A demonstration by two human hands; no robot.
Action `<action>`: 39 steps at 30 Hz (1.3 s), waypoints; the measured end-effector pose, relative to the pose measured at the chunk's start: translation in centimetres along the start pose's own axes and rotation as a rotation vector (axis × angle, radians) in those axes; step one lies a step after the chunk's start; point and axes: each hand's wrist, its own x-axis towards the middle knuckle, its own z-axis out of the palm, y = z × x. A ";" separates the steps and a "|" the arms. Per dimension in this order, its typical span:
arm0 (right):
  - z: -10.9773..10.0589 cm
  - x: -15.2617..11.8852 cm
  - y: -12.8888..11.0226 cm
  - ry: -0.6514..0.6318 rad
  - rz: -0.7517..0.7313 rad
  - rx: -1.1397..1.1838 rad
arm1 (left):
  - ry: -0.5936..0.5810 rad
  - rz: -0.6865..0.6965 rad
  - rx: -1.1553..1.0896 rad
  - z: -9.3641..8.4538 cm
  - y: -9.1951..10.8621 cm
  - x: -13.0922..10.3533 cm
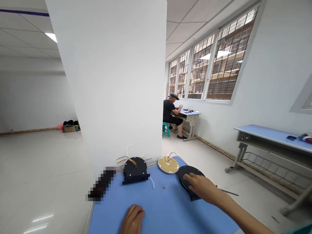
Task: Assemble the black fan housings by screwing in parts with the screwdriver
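Observation:
My left hand (133, 219) rests on the blue tabletop near its front edge, fingers curled and drawn together. Nothing shows in it, though its underside is hidden. My right hand (201, 186) is over a round black housing (186, 175) with a flat base; its fingers are stretched out across the housing's face, and I cannot tell how firmly they touch. A similar black housing (136, 169) stands at the back left, with white, yellow, red and black wires coming from it. Between the two lies a round, tan disc (168, 165) with a white rim and thin wires.
A blue table (156, 204) stands against a white pillar (117, 81). A pixelated dark object (101, 185) lies at its left edge. A thin dark rod (227, 191) sticks out at right. Another desk (270, 135) stands to the right; a seated person (169, 110) works farther back.

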 end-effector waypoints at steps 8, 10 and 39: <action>1.6 -5.2 -5.2 -0.024 -0.655 -0.012 | 0.117 0.006 -0.027 -1.1 0.8 0.7; 2.7 -4.3 -7.3 0.031 -0.808 -0.015 | 0.125 0.013 -0.021 -1.3 0.9 0.8; 4.8 -5.1 6.1 0.106 0.037 0.114 | 0.189 -0.040 0.129 -1.1 0.6 0.4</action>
